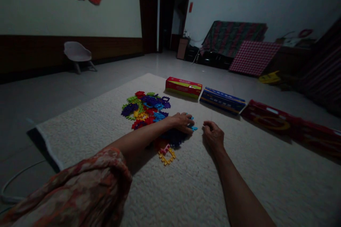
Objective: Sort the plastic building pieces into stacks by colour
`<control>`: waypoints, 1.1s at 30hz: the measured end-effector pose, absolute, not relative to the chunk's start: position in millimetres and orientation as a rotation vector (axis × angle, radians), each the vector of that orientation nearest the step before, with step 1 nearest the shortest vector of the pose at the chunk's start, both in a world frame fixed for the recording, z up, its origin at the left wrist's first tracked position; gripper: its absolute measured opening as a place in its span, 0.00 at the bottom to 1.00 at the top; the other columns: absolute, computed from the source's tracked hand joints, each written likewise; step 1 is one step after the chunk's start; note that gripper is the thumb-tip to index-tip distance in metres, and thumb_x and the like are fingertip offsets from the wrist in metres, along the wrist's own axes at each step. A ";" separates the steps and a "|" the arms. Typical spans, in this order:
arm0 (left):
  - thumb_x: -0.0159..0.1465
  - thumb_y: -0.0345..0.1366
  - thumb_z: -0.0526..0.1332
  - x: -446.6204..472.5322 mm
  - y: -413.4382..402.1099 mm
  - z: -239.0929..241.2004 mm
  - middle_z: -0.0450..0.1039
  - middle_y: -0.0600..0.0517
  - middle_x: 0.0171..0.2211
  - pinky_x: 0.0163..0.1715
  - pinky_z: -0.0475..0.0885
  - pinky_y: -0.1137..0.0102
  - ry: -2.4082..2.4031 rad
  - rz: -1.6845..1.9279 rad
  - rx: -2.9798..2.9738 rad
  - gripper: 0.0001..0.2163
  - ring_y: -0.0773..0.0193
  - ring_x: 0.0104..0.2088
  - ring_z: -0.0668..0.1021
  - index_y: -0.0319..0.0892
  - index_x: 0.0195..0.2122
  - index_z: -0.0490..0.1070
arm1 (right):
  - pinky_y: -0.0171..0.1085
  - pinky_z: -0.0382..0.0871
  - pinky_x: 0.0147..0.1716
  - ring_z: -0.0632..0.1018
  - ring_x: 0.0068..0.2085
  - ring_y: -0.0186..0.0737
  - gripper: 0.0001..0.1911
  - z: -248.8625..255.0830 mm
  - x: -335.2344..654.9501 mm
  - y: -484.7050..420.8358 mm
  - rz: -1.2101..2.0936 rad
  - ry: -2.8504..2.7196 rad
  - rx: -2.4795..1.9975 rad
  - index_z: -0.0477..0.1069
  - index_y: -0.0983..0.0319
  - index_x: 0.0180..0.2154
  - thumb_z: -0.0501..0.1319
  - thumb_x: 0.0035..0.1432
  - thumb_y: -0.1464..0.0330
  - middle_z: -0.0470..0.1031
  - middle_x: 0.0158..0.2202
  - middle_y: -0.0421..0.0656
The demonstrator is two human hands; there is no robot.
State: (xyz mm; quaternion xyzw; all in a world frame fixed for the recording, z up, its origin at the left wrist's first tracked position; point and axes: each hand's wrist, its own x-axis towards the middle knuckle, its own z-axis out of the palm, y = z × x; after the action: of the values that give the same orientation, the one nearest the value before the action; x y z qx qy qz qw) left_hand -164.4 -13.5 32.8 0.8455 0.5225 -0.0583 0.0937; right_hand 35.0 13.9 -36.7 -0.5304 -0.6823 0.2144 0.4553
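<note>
2 hands [183, 122] [213, 135], 3 boxes [183, 87], 1 block pile [145, 108].

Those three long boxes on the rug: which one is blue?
The middle box is blue. The box to its left is red with green and yellow, and the long one on the right is red.

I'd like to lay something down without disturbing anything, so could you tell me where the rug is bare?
The rug is bare right of the right hand, below the three boxes, and along its left edge beyond the toy pieces. It is crowded around the left hand, which rests on those pieces.
</note>
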 end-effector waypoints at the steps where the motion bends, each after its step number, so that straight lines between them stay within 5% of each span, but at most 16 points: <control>1: 0.64 0.52 0.59 -171.0 -16.1 33.2 0.64 0.48 0.65 0.59 0.66 0.51 1.564 -0.180 2.518 0.22 0.47 0.63 0.67 0.55 0.58 0.71 | 0.46 0.72 0.47 0.79 0.39 0.49 0.20 -37.0 34.9 14.2 0.528 -1.685 -1.310 0.78 0.61 0.36 0.55 0.47 0.59 0.82 0.39 0.51; 10: 0.66 0.48 0.59 -251.0 -35.0 43.8 0.70 0.44 0.60 0.60 0.63 0.46 1.884 -0.235 2.493 0.17 0.46 0.62 0.68 0.48 0.52 0.75 | 0.47 0.72 0.47 0.80 0.40 0.50 0.22 -36.7 36.0 14.8 0.518 -1.723 -1.343 0.79 0.63 0.38 0.54 0.48 0.59 0.82 0.39 0.52; 15: 0.66 0.41 0.58 -275.5 -40.8 49.6 0.65 0.40 0.64 0.62 0.62 0.47 2.112 0.013 2.444 0.21 0.45 0.64 0.65 0.45 0.59 0.71 | 0.47 0.72 0.48 0.79 0.41 0.49 0.20 -41.5 31.0 11.1 0.427 -1.838 -1.255 0.79 0.63 0.40 0.55 0.52 0.61 0.81 0.40 0.51; 25: 0.64 0.56 0.62 -211.6 -142.4 9.7 0.65 0.45 0.64 0.62 0.62 0.53 1.531 0.227 2.678 0.28 0.46 0.66 0.64 0.51 0.63 0.68 | 0.48 0.67 0.54 0.77 0.49 0.50 0.18 -45.7 13.6 -2.3 0.220 -2.165 -1.211 0.79 0.60 0.45 0.57 0.54 0.69 0.81 0.48 0.49; 33: 0.69 0.48 0.58 -210.7 -146.1 -1.3 0.67 0.44 0.62 0.61 0.62 0.52 1.759 0.289 2.655 0.20 0.46 0.66 0.64 0.48 0.59 0.71 | 0.47 0.66 0.52 0.76 0.46 0.49 0.16 -41.8 -6.4 -16.1 0.268 -2.044 -1.292 0.80 0.62 0.41 0.55 0.54 0.70 0.81 0.44 0.50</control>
State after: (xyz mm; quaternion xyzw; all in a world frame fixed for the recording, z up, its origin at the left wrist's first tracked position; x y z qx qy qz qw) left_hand -210.7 -146.1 -1.3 0.8298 0.5499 0.0905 -0.0281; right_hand -6.4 -16.1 -41.8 -0.4979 -0.7880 0.1033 0.3471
